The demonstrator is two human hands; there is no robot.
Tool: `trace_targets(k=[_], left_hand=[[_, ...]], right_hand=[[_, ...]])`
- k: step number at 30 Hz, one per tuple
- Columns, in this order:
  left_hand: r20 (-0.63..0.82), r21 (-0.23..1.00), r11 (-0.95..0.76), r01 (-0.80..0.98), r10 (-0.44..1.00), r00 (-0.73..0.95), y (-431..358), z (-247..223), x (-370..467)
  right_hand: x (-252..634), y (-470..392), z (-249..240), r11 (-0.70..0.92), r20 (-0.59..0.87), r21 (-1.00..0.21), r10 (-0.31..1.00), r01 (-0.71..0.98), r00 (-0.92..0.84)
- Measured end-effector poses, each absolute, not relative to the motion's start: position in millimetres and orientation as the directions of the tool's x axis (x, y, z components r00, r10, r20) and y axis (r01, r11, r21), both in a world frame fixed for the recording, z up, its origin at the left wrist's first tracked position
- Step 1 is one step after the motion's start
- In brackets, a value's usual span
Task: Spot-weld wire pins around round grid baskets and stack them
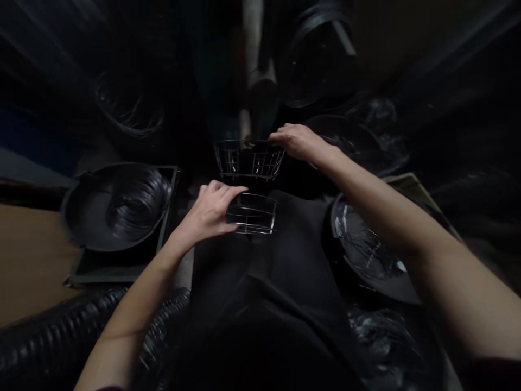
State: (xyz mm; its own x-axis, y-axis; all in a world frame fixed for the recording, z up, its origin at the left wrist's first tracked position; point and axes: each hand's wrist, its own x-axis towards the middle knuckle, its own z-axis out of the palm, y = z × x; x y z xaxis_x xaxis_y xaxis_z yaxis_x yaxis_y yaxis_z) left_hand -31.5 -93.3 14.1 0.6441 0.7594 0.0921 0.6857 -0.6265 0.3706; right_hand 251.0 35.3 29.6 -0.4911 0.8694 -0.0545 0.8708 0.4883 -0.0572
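Note:
My left hand [214, 209] grips the left end of a small curved wire frame [258, 214], thumb below and fingers above, over my dark-clad lap. Just beyond it, a wire basket [250, 163] sits under the tip of a pale vertical machine part [261, 76]. At the basket's upper right rim is my right hand [297, 140], its fingers bent and closed together there. Whether these fingertips pinch the basket's rim or a small piece of wire is too dark to make out.
Left of me, a round dark pan [89, 217] holds wire rings [140, 203]. To the right, another pan [382, 279] contains thin wire pieces. Coiled wire [52, 331] lies at the lower left. A further dark round tray [342, 130] is behind my right forearm.

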Motion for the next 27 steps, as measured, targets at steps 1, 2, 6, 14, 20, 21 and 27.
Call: trace_targets(k=[1,2,6,14,20,21,27], left_hand=[[0.089,0.368,-0.633,0.681,0.753,0.652,-99,14,-30],[0.091,0.366,-0.638,0.677,0.749,0.656,-103,13,-28],[0.100,0.361,-0.652,0.667,0.738,0.667,-106,6,-14],[0.103,0.302,-0.661,0.686,0.739,0.666,-109,-2,19],[0.027,0.370,-0.625,0.687,0.746,0.665,-111,0,25],[0.032,0.409,-0.610,0.679,0.753,0.658,-110,0,19],[0.178,0.692,-0.318,0.649,0.945,0.273,-113,-12,-49]], right_hand=[[257,25,32,0.498,-0.043,-0.043,0.865,0.866,-0.499],[265,15,35,0.496,-0.030,-0.026,0.867,0.868,-0.497],[309,-10,59,0.397,0.031,0.085,0.916,0.914,-0.400],[406,-67,68,-0.038,0.197,0.213,0.980,0.976,-0.005],[436,-102,1,-0.149,-0.012,0.156,0.988,0.976,0.153],[438,-109,-8,-0.192,0.011,0.128,0.981,0.973,0.193],[448,-192,-64,-0.421,0.067,-0.026,0.904,0.907,0.422]])
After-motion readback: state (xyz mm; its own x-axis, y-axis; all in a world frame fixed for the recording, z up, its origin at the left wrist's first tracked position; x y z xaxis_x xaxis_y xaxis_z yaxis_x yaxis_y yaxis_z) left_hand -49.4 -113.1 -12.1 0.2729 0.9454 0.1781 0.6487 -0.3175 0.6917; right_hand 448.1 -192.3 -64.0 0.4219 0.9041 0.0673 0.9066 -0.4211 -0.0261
